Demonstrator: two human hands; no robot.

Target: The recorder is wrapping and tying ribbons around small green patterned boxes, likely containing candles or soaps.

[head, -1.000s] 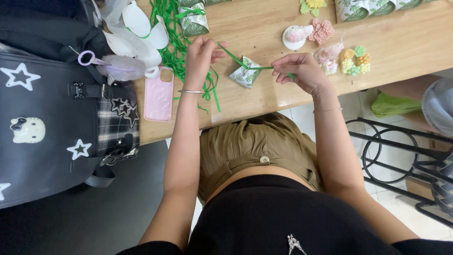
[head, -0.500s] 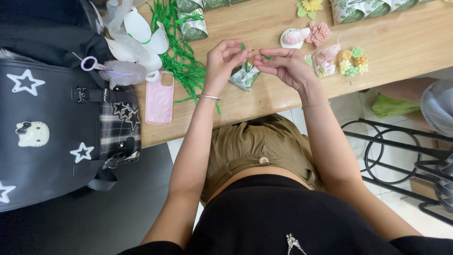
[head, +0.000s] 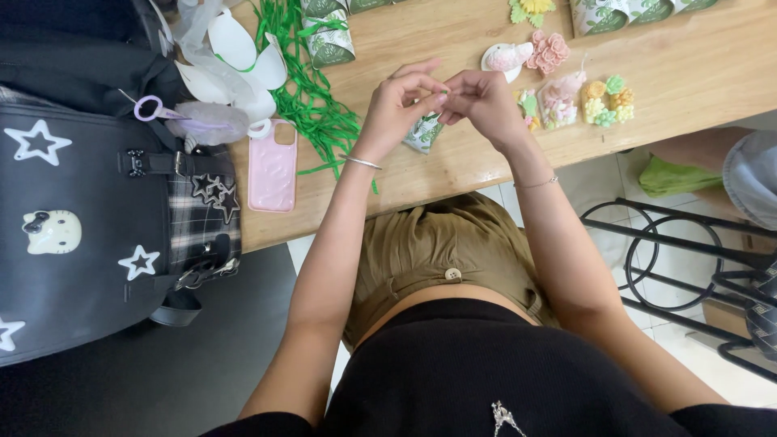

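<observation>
At the bottom of the frame, nearest the camera, are the person's black top and olive shorts with a round button, and both bare forearms reach upward toward a wooden table [head: 453, 174] that crosses the upper half of the frame. Just above centre, the left hand [head: 401, 101] and right hand [head: 484, 101] meet fingertip to fingertip over the table's near edge, fingers curled narrow and pinching a thin green ribbon [head: 443, 95] between them. Directly below the hands, at the table's near edge, sits a small wrapped packet [head: 422, 134] with a green leaf pattern. On the left, a pink phone case [head: 272, 167] lies flat near the table edge, beside a large black bag [head: 81, 235] with white stars that fills the left side of the frame. Above the case is a loose heap of green ribbon strips [head: 312, 105], with white curved paper pieces [head: 235, 57] and purple-handled scissors [head: 150, 108] further to the upper left. To the right of the hands lie small pastel flower-shaped pieces [head: 607, 101] in a clear bag. More leaf-patterned packets [head: 332, 44] stand along the top edge. A black metal rack [head: 688, 259] stands on the floor at lower right.
</observation>
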